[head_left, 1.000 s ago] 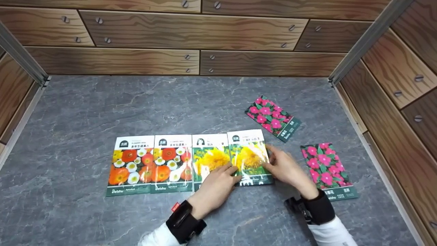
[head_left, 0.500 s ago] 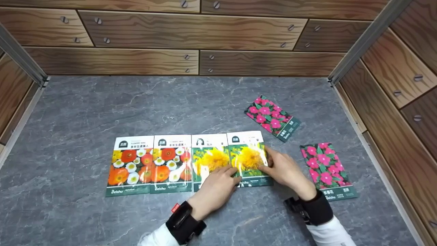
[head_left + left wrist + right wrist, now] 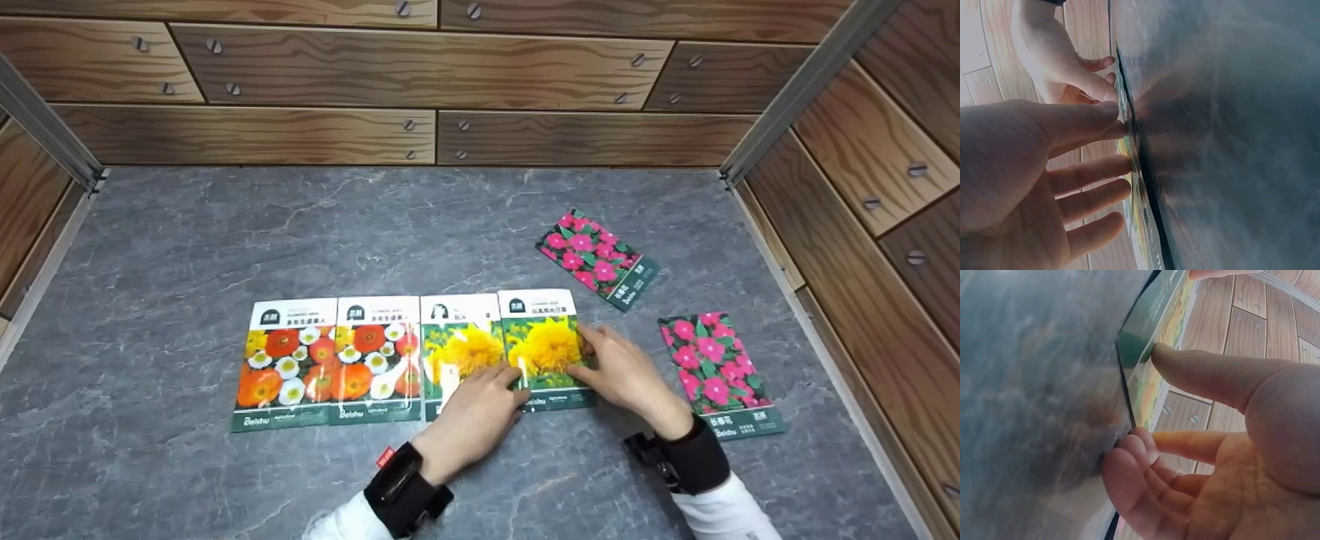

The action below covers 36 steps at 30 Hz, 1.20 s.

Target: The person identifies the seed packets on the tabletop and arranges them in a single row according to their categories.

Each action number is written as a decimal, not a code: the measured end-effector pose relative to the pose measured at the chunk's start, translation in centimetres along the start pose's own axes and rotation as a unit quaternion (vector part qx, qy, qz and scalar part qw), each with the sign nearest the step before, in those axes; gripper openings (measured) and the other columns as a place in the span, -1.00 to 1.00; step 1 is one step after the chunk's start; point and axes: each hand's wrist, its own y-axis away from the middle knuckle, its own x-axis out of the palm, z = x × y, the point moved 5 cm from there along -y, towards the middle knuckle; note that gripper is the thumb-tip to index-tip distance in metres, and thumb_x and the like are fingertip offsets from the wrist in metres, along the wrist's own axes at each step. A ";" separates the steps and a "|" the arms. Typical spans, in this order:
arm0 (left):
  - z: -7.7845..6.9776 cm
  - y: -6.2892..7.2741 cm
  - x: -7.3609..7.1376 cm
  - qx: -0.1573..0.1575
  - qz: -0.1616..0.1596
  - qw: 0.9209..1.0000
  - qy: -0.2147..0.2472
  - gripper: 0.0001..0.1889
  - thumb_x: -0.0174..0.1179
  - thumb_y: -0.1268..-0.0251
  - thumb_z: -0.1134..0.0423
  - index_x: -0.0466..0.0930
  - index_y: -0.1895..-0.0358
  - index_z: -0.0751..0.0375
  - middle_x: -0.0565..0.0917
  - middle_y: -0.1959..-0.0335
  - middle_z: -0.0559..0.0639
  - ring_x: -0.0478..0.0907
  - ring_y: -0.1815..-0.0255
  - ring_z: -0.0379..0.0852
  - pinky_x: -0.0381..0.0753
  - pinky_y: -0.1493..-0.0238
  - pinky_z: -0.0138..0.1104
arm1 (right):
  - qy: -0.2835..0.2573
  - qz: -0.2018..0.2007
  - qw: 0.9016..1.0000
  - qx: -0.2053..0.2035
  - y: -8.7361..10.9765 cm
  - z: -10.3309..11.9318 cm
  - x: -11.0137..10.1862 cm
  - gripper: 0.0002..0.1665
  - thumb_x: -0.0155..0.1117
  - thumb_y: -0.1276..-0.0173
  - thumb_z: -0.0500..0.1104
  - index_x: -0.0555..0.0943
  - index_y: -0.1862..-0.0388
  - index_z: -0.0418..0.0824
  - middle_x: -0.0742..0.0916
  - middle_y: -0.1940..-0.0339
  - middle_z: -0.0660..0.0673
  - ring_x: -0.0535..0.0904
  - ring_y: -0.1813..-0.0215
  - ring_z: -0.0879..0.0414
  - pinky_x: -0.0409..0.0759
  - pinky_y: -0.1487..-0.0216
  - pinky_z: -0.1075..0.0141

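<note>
Glare streaks the glossy packets (image 3: 377, 364); both wrist views look hazy and soft.

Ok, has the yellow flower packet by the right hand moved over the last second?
Yes, slightly: judged against the wooden back wall in the head view, that yellow packet has shifted away from the wall and a little left.

Yellow-flower pkts (image 3: 544, 345) (ctr) & orange-flower pkts (image 3: 285, 364) (L of ctr): smooth, glossy plastic-look, some glare. Pink-flower pkts (image 3: 716, 360), R: smooth, less shiny. Tabletop (image 3: 187, 240): grey stone-look, low sheen. Back wall (image 3: 420, 67), top: wood-look. Rail (image 3: 814, 90), upper R: dull metal. Sleeves (image 3: 724, 514), btm: wht cloth, matt.
</note>
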 end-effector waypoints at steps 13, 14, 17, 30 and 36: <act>-0.3 0.0 -0.1 0.004 0.002 1.000 0.006 -0.75 0.30 -0.47 0.12 0.79 -0.12 -0.04 0.71 -0.30 0.06 0.64 -0.37 0.07 0.63 -0.47 -0.08 | 0.003 0.001 1.000 -0.007 0.6 -0.2 -0.1 -0.20 0.42 -0.46 -0.04 0.43 -0.53 -0.38 0.67 -0.10 -0.33 0.67 -0.03 -0.15 0.70 -0.08 -0.10; -0.3 0.0 -0.1 0.004 0.002 1.000 0.008 -0.75 0.30 -0.47 0.12 0.79 -0.12 -0.04 0.71 -0.30 0.06 0.64 -0.37 0.07 0.63 -0.47 -0.08 | 0.003 0.002 1.000 -0.007 0.6 -0.2 -0.2 -0.20 0.42 -0.46 -0.04 0.43 -0.54 -0.38 0.67 -0.10 -0.32 0.67 -0.02 -0.14 0.69 -0.06 -0.09; -0.2 0.0 -0.2 0.006 -0.002 1.000 0.018 -0.75 0.29 -0.48 0.13 0.79 -0.13 -0.03 0.70 -0.32 0.07 0.64 -0.37 0.07 0.63 -0.47 -0.08 | -0.001 0.001 1.000 -0.006 0.7 -0.3 -0.3 -0.21 0.41 -0.47 -0.03 0.43 -0.54 -0.37 0.67 -0.08 -0.30 0.64 0.02 -0.09 0.67 0.00 -0.03; 1.8 -0.1 -2.0 -0.046 -0.076 0.984 0.156 -0.61 0.28 -0.51 0.13 0.67 -0.30 0.12 0.61 -0.43 0.18 0.58 -0.45 0.13 0.58 -0.51 0.01 | -0.042 -0.048 0.998 -0.014 0.4 -1.1 -2.6 -0.31 0.32 -0.54 -0.01 0.47 -0.50 -0.35 0.67 -0.09 -0.30 0.65 -0.03 -0.13 0.67 -0.02 -0.03; 3.4 -0.2 -2.7 -0.092 -0.128 0.957 0.244 -0.59 0.25 -0.53 0.15 0.63 -0.34 0.18 0.62 -0.41 0.20 0.63 -0.35 0.15 0.73 -0.31 -0.03 | -0.033 -0.042 0.998 -0.017 -1.4 -2.1 -4.5 -0.23 0.29 -0.55 0.02 0.37 -0.58 -0.32 0.52 -0.45 -0.51 0.53 -0.35 -0.41 0.58 -0.34 -0.32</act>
